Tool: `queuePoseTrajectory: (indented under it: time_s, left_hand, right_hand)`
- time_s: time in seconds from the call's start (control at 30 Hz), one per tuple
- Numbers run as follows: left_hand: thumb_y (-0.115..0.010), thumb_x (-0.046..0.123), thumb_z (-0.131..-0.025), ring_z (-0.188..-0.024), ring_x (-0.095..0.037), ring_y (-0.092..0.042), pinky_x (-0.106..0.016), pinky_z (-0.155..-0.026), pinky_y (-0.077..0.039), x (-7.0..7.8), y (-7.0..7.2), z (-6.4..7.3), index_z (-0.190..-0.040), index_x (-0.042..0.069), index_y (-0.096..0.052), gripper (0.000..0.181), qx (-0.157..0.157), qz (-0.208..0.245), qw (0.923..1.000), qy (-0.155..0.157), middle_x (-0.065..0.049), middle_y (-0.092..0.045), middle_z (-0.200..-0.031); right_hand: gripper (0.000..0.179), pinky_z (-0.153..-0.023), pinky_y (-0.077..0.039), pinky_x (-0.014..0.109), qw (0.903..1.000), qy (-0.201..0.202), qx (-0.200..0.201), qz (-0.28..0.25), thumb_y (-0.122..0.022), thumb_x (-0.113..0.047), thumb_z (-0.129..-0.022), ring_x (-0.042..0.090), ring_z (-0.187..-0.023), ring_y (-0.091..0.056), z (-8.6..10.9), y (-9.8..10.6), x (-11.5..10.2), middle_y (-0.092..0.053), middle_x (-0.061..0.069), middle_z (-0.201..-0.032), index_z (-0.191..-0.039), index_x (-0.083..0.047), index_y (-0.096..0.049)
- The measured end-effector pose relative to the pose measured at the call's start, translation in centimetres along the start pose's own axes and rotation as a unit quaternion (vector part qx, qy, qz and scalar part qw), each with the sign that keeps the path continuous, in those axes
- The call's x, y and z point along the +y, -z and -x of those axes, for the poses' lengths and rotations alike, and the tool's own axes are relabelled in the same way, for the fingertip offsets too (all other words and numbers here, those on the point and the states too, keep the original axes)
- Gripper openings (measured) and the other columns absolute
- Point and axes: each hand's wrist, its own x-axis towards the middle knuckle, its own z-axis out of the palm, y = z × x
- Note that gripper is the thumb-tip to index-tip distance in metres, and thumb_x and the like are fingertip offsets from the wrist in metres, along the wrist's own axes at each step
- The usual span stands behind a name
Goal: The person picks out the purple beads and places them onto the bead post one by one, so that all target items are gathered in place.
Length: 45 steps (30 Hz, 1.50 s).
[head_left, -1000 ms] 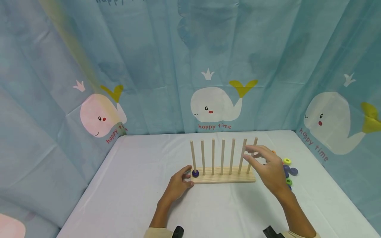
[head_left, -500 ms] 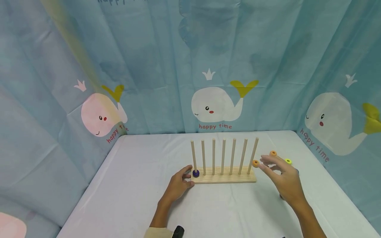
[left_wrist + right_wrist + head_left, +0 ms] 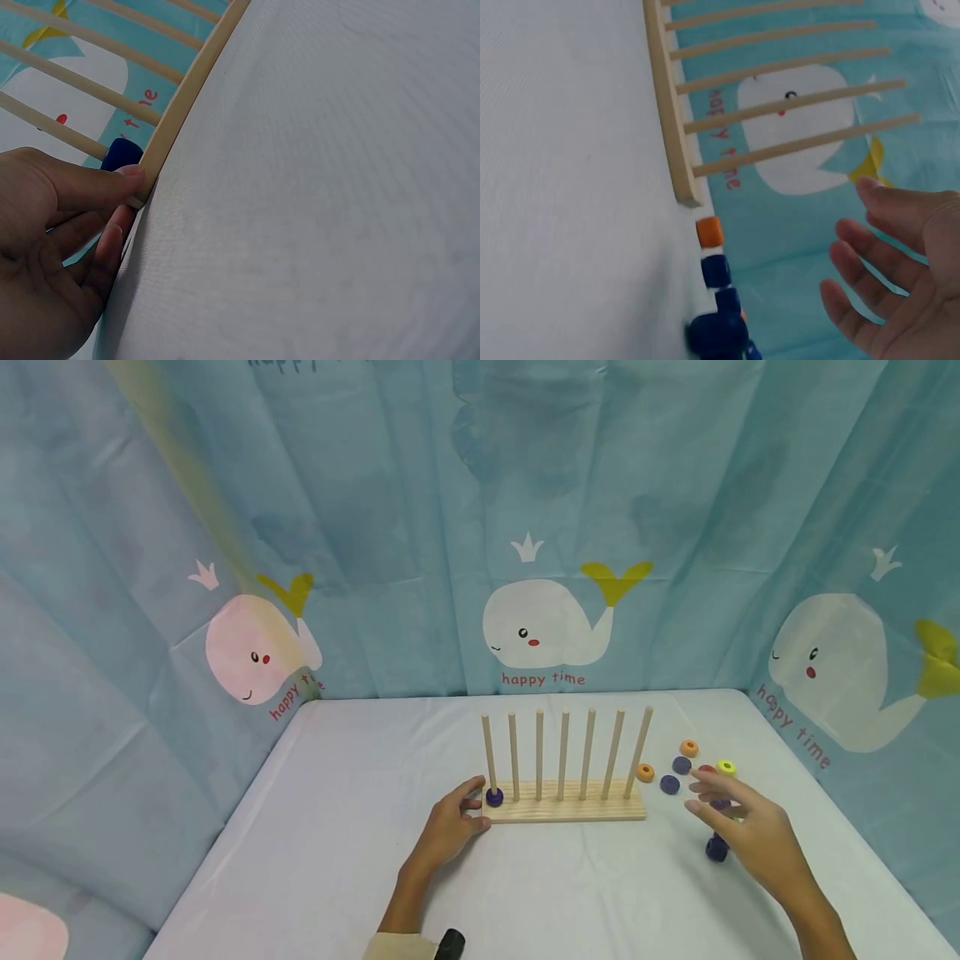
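My left hand (image 3: 447, 827) grips the left end of a wooden peg board (image 3: 562, 812), thumb on its front edge in the left wrist view. Several upright pegs rise from the board. A dark blue bead (image 3: 494, 797) sits at the foot of the leftmost peg, close to my left thumb. To the right of the board, my right hand (image 3: 761, 839) hovers over loose beads with thumb and fingers apart. Nothing shows between those fingers in the right wrist view, where the relaxed hand (image 3: 900, 277) is above a row of beads. It hides part of the pile in the head view.
Orange beads (image 3: 689, 747), purple beads (image 3: 670, 785), a yellow bead (image 3: 726, 767) and a red bead (image 3: 707, 769) lie right of the board. Nearer me is a dark blue bead (image 3: 716, 848). A whale-print curtain (image 3: 405, 568) hangs behind the white-covered table (image 3: 337, 793).
My right hand has moved right, away from the rightmost pegs, past an orange bead beside the board to the other beads. My left hand and the board stay put.
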Motion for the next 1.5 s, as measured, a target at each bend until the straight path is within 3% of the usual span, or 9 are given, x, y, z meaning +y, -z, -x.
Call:
queuePoseTrajectory:
  time_s: [0.2,0.33,0.63,0.87,0.97,1.07,1.2,1.4,1.5]
  left_hand:
    - [-0.073,0.007,-0.084,-0.114,-0.017,-0.058,-0.038,-0.093,-0.048,0.0,-0.1,-0.1,-0.146,0.013,-0.045,0.068,0.002,-0.002,1.0000,-0.003,-0.002,-0.052,-0.141]
    - [-0.073,0.007,-0.084,-0.113,-0.017,-0.058,-0.037,-0.092,-0.048,0.0,-0.1,-0.1,-0.146,0.012,-0.045,0.068,0.002,-0.002,1.0000,-0.002,-0.003,-0.052,-0.140]
    - [-0.073,0.007,-0.084,-0.114,-0.017,-0.058,-0.036,-0.092,-0.048,0.0,0.0,-0.1,-0.146,0.012,-0.045,0.068,0.002,-0.003,1.0000,0.001,-0.002,-0.052,-0.141]
    - [-0.073,0.007,-0.084,-0.114,-0.018,-0.058,-0.037,-0.093,-0.047,0.1,0.0,-0.1,-0.146,0.012,-0.045,0.068,0.001,-0.003,1.0000,0.002,-0.003,-0.052,-0.141]
    - [-0.073,0.007,-0.084,-0.114,-0.018,-0.058,-0.039,-0.094,-0.047,0.0,0.0,-0.1,-0.145,0.012,-0.045,0.068,0.003,-0.002,1.0000,0.003,-0.003,-0.052,-0.141]
    - [-0.073,0.007,-0.084,-0.115,-0.018,-0.058,-0.038,-0.094,-0.047,0.0,0.0,-0.1,-0.146,0.012,-0.045,0.068,0.003,0.001,1.0000,0.002,-0.003,-0.052,-0.141]
    - [-0.073,0.007,-0.084,-0.114,-0.017,-0.058,-0.037,-0.093,-0.047,0.0,0.0,-0.1,-0.146,0.012,-0.045,0.067,0.002,0.002,1.0000,0.001,-0.002,-0.052,-0.141]
    - [-0.073,0.008,-0.084,-0.114,-0.016,-0.058,-0.036,-0.092,-0.048,-0.1,0.0,-0.1,-0.145,0.014,-0.046,0.067,0.002,-0.003,1.0000,0.001,-0.002,-0.052,-0.141]
    - [-0.073,0.008,-0.084,-0.114,-0.016,-0.058,-0.035,-0.092,-0.047,-0.2,-0.1,-0.1,-0.146,0.014,-0.046,0.067,0.001,-0.002,1.0000,0.002,-0.001,-0.052,-0.141]
  right_hand:
    - [0.048,-0.070,-0.046,0.010,0.9987,-0.024,-0.035,0.030,-0.071,-0.040,-0.087,0.010,-0.094,-0.062,0.5,0.6,1.5,-0.071,0.004,-0.107,-0.129,-0.016,-0.062]
    - [0.053,-0.068,-0.046,0.012,0.9959,-0.055,-0.056,0.044,-0.072,-0.042,-0.087,0.021,-0.096,-0.063,1.0,0.8,2.2,-0.071,0.008,-0.110,-0.129,-0.012,-0.062]
    - [0.052,-0.068,-0.049,0.019,0.9923,-0.069,-0.095,0.039,-0.074,-0.039,-0.085,-0.002,-0.091,-0.059,1.8,1.5,3.6,-0.071,0.005,-0.110,-0.129,-0.014,-0.062]
    - [0.059,-0.072,-0.052,0.027,0.9857,-0.085,-0.138,0.044,-0.072,-0.043,-0.085,0.007,-0.092,-0.062,2.0,1.6,4.3,-0.069,0.007,-0.112,-0.132,-0.011,-0.059]
    - [0.063,-0.075,-0.054,0.034,0.9814,-0.103,-0.157,0.037,-0.073,-0.045,-0.084,0.012,-0.091,-0.063,2.1,1.5,4.4,-0.068,0.009,-0.113,-0.133,-0.007,-0.058]
    - [0.068,-0.073,-0.055,0.034,0.9762,-0.126,-0.174,0.029,-0.074,-0.046,-0.082,0.019,-0.093,-0.064,2.2,1.5,4.6,-0.068,0.010,-0.113,-0.134,-0.004,-0.057]
    - [0.070,-0.068,-0.052,0.026,0.9735,-0.135,-0.182,0.033,-0.075,-0.046,-0.081,0.025,-0.096,-0.064,2.2,1.5,4.8,-0.069,0.009,-0.112,-0.134,-0.003,-0.057]
    - [0.067,-0.073,-0.052,0.036,0.9741,-0.132,-0.179,0.044,-0.077,-0.040,-0.081,0.026,-0.094,-0.064,2.2,1.3,4.8,-0.070,0.006,-0.106,-0.131,-0.001,-0.058]
    - [0.062,-0.072,-0.051,0.034,0.9742,-0.129,-0.179,0.048,-0.079,-0.035,-0.080,0.022,-0.090,-0.064,2.2,1.2,4.7,-0.070,0.003,-0.101,-0.129,-0.001,-0.060]
